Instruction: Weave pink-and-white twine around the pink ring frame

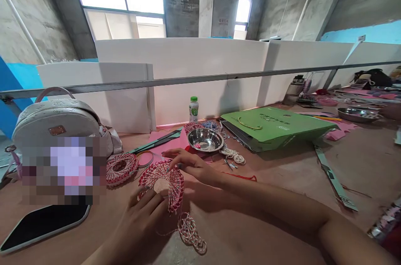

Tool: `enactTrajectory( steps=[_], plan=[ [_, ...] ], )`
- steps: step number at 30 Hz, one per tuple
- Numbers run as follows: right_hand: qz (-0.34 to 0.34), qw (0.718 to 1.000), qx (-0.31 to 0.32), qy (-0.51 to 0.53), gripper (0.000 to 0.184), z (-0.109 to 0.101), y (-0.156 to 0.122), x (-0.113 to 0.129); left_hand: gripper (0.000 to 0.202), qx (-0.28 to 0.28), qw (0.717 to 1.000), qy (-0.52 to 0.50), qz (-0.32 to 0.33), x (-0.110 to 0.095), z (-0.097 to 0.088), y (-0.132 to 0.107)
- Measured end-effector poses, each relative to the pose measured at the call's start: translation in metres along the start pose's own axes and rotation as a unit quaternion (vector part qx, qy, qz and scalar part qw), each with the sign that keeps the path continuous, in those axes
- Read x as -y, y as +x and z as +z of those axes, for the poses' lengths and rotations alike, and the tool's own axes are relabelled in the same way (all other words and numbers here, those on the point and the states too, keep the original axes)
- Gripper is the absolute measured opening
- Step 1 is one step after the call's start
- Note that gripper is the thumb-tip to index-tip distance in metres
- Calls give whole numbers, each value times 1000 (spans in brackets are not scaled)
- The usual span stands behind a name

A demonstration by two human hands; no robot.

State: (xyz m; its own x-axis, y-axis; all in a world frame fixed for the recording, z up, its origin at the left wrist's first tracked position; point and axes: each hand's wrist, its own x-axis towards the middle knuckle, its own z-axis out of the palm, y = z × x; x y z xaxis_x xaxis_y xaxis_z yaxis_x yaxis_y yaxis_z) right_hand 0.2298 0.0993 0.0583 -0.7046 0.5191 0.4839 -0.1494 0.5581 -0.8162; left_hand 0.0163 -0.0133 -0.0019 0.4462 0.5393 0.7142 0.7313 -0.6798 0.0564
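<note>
My left hand [140, 210] grips the lower left of a red-and-white woven cord ring [163, 176]. My right hand [191, 165] pinches the ring's upper edge between its fingertips. A loose coil of the same twisted cord [191, 232] hangs from the ring onto the table [250, 210]. A similar woven ring [121, 169] lies just left of my hands. Small scissors [229, 164] sit beyond my right hand, beside a bundle of white cord [232, 155].
A steel bowl [205, 140], a small bottle [194, 109] and a green paper bag [272, 129] stand beyond my hands. On the left lie a white handbag [56, 125] and a black tablet [44, 227]. A metal rail [188, 80] runs behind the table.
</note>
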Motion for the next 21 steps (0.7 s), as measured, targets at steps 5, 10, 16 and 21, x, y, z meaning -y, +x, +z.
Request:
enactTrajectory(
  steps=[5,10,16,21],
  plan=[
    [4,1000,-7,-14,8,8,-1,9,21,20,1000,14,-8,4,4,-6],
    [10,992,-106,-74,5,11,-1,8,27,23,1000,11,-2,8,8,-10],
    [78,983,-163,31,5,34,-9,34,23,24,999,-3,-40,5,4,-2],
    [242,925,262,134,25,69,-44,74,23,-17,998,-1,-53,6,4,1]
  ],
)
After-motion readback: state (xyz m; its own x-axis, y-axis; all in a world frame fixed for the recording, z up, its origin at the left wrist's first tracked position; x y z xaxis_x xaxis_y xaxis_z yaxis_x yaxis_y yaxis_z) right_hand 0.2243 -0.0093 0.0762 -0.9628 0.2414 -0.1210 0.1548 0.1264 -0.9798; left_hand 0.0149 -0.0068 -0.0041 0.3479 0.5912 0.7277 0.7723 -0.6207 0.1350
